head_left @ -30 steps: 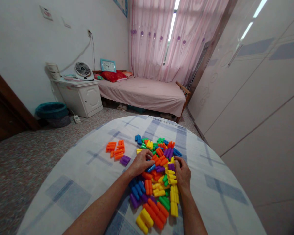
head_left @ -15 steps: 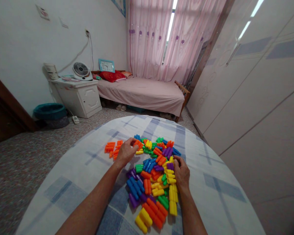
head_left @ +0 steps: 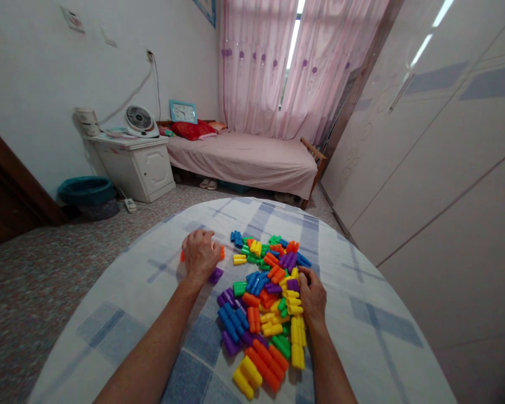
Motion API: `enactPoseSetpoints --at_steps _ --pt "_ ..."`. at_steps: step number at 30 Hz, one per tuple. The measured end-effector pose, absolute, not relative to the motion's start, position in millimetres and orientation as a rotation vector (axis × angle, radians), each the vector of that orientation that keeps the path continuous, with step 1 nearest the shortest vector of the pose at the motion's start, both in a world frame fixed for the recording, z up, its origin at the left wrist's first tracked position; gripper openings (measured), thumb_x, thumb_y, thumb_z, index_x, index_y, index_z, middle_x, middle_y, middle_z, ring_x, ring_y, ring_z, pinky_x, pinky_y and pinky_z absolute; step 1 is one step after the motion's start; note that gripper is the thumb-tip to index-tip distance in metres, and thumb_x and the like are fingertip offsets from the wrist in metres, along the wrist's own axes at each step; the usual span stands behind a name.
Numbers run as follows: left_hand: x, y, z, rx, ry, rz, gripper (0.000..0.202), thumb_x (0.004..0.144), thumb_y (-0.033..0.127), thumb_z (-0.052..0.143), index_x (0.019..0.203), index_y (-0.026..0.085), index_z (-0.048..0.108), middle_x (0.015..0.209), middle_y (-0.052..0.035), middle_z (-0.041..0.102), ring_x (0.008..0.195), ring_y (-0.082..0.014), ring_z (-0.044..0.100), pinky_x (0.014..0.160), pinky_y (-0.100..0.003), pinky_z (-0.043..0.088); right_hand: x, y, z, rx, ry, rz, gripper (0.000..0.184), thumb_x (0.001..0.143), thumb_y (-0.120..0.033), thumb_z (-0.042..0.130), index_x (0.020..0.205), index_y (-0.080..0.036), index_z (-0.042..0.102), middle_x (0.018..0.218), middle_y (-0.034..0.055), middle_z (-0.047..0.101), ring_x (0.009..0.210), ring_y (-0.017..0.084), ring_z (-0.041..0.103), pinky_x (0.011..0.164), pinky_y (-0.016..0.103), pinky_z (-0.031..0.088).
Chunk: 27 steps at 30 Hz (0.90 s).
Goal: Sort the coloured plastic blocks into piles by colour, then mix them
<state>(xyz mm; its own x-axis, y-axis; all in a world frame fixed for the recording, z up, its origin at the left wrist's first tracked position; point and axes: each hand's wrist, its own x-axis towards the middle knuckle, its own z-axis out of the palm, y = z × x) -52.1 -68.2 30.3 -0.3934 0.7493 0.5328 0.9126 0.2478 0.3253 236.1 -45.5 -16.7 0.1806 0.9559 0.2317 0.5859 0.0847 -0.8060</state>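
My left hand (head_left: 200, 256) is left of the pile, fingers curled down over orange plastic building blocks. An orange block (head_left: 222, 252) sticks out by its fingertips; the hand seems closed on it, though the fingers partly hide the grip. A purple block (head_left: 215, 275) lies beside the wrist. My right hand (head_left: 312, 294) rests at the pile's right edge, its fingers bent inward against the yellow blocks (head_left: 293, 303). What its fingertips hold, if anything, is hidden. Between the hands lie blue (head_left: 231, 322), green (head_left: 239, 288), purple (head_left: 288, 260) and orange blocks (head_left: 266, 365), many joined in rows.
The blocks lie on a round table with a blue-and-white checked cloth (head_left: 210, 342). Beyond it stand a bed (head_left: 244, 154), a white cabinet (head_left: 145, 174) with a fan (head_left: 139, 120), and a teal-rimmed bin (head_left: 88, 193). A wardrobe (head_left: 437, 185) rises on the right.
My left hand has moved left from the pile to the separate orange blocks, with an orange block at its fingers. A purple block now shows beside it. My right hand has stayed in place.
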Motion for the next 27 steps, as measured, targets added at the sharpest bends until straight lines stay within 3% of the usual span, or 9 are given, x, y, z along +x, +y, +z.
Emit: enactPoseSetpoints --at_steps 6,10,16,20,24,27 --pt "-1.7 -65.8 23.8 -2.128 -2.020 -1.359 0.027 0.083 0.026 0.053 0.107 0.017 0.062 0.113 -0.0101 0.059 0.110 -0.0228 0.053 0.099 -0.039 0.041 237.1 -44.7 -18.5 -1.596 -1.514 0.552 0.042 0.080 -0.045 0.036 0.099 -0.020 0.064 0.102 0.0063 0.067 0.093 0.022 0.060 0.084 0.033 0.043" --pt "38.3 -76.1 13.0 -2.465 -1.889 -1.308 0.045 0.081 0.036 0.061 0.123 0.019 0.056 0.133 -0.0136 0.048 0.127 -0.0273 0.041 0.107 -0.045 0.034 237.3 -44.2 -19.3 -1.583 -1.514 0.545 0.042 0.080 -0.045 0.036 0.099 -0.020 0.064 0.101 0.0068 0.067 0.092 0.022 0.060 0.083 0.033 0.043" --pt "53.3 -76.8 -0.6 -2.608 -1.880 -1.192 0.064 0.074 0.043 0.068 0.132 0.022 0.049 0.144 -0.0130 0.036 0.136 -0.0317 0.029 0.110 -0.050 0.028 236.6 -43.4 -20.5 -1.585 -1.509 0.550 0.042 0.079 -0.044 0.036 0.099 -0.020 0.064 0.100 0.0058 0.067 0.090 0.021 0.060 0.083 0.033 0.043" --pt "53.1 -69.2 -2.3 -2.607 -1.917 -1.120 0.063 0.074 0.042 0.067 0.131 0.022 0.049 0.142 -0.0121 0.039 0.136 -0.0331 0.027 0.110 -0.051 0.027 236.3 -43.0 -20.4 -1.583 -1.511 0.539 0.042 0.079 -0.043 0.035 0.099 -0.020 0.064 0.101 0.0059 0.067 0.091 0.021 0.060 0.082 0.032 0.043" --pt "54.6 -64.9 -2.0 -2.570 -1.884 -1.174 0.054 0.073 0.037 0.068 0.124 0.023 0.056 0.130 -0.0103 0.050 0.129 -0.0313 0.036 0.108 -0.050 0.030 236.2 -43.3 -19.7 -1.595 -1.512 0.536 0.042 0.079 -0.043 0.035 0.099 -0.020 0.064 0.101 0.0062 0.067 0.091 0.021 0.060 0.083 0.033 0.043" --pt "55.2 -64.4 -2.2 -2.476 -1.855 -1.302 0.041 0.075 0.027 0.065 0.116 0.023 0.061 0.113 -0.0073 0.058 0.118 -0.0255 0.046 0.105 -0.044 0.035 236.1 -43.7 -19.4 -1.596 -1.514 0.526 0.041 0.079 -0.043 0.035 0.098 -0.020 0.064 0.100 0.0061 0.067 0.091 0.021 0.060 0.082 0.032 0.043"
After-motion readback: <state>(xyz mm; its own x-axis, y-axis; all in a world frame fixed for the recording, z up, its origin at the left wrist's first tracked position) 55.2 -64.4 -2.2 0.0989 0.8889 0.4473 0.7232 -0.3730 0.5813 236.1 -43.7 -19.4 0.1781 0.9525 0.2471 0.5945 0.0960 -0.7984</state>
